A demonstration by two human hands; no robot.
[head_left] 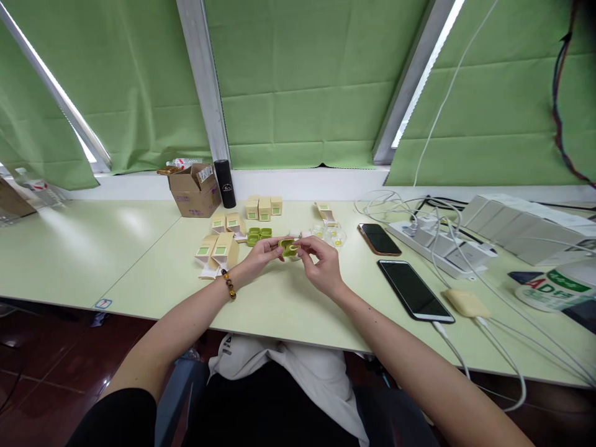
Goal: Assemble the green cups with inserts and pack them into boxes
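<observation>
head view: both hands, left (pixel 261 254) and right (pixel 321 261), fingertips pinching green case (pixel 288 248) above table (pixel 288 304).

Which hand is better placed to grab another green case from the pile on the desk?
Probably the left hand. The spare green cases lie just beyond its fingers, while the right hand sits farther to the side. Both currently pinch the green case.

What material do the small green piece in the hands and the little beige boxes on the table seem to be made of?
The small green piece, held between the left hand and the right hand, looks like moulded plastic: even colour, slight sheen. The beige boxes look like matte printed cardboard: sharp folded edges and open flaps. The table seems smooth laminate, with a soft glare.
</observation>
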